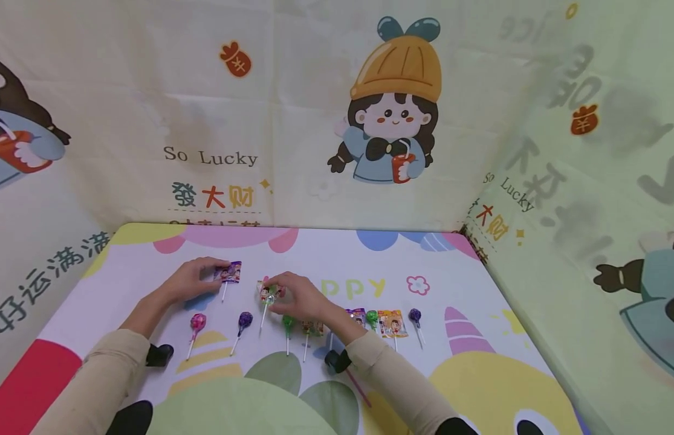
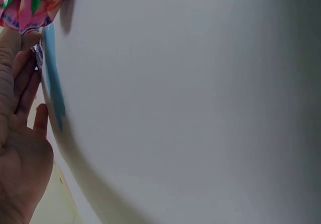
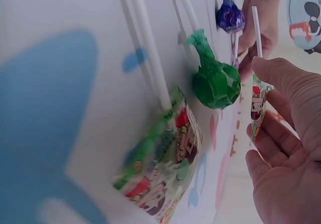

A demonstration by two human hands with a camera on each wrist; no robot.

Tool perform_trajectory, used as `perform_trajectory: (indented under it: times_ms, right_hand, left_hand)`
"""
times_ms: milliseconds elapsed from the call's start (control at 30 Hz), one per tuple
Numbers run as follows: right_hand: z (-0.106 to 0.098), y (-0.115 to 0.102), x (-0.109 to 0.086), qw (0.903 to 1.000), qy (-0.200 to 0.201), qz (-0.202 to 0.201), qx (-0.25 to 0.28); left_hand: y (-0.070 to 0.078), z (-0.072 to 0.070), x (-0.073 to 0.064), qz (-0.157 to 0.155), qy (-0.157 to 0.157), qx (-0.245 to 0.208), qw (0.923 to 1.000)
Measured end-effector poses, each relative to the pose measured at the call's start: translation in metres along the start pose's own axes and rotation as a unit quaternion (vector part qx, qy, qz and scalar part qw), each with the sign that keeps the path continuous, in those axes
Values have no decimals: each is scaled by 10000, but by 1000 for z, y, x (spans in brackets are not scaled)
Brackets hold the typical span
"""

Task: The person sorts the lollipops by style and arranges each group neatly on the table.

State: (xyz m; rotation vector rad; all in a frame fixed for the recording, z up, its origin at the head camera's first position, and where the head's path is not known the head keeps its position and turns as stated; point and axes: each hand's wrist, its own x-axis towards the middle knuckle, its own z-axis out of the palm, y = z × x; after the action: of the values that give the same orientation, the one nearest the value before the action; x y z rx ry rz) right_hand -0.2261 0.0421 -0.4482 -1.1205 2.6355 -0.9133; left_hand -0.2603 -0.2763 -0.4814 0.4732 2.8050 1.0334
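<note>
Green, a lollipop (image 1: 287, 325) lay on the table (image 1: 342, 263); beyond it, the right hand (image 1: 303, 299) pinched a clear packet (image 1: 268, 293); farther, the left hand (image 1: 191, 281) pinched a purple packet (image 1: 233, 273); both seemed light, slick, brittle, best held by the stick (image 1: 263, 318).

Purple-wrapped flat lollipop (image 1: 236, 272): wrapper on, white stick pointing to near edge of table (image 1: 141, 266); between left fingers (image 1: 208, 263), close to far edge, left of middle. Green-and-white printed lollipop (image 3: 258, 103): flat, wrapped, white stick also nearward; pinched by right fingers (image 3: 283, 76), slightly farther from far edge.
</note>
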Motion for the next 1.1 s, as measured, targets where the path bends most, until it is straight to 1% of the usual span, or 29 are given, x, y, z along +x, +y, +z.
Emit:
perform_trajectory:
  times_ms: [100, 300, 467, 567, 833, 1000, 1100]
  right_hand:
    - [0, 3, 8, 10000, 22, 43, -28]
    - [2, 1, 22, 9994, -74, 316, -122]
    - [2, 2, 34, 9992, -144, 366, -30]
    - [1, 4, 40, 9988, -167, 462, 25]
    - [2, 9, 57, 9982, -265, 510, -185]
    - [3, 6, 66, 9962, -334, 801, 5]
    - [3, 4, 70, 9947, -371, 957, -4]
  left_hand:
    - [-1, 1, 0, 25, 32, -55, 10000]
    - [-2, 2, -2, 34, 28, -185, 9998]
    - [-3, 1, -5, 75, 34, -300, 9995]
    - [-4, 1, -5, 126, 0, -354, 9993]
    - [-7, 0, -2, 43, -101, -487, 9988]
    - [-7, -2, 0, 160, -170, -575, 9981]
    - [-8, -3, 1, 221, -206, -629, 9976]
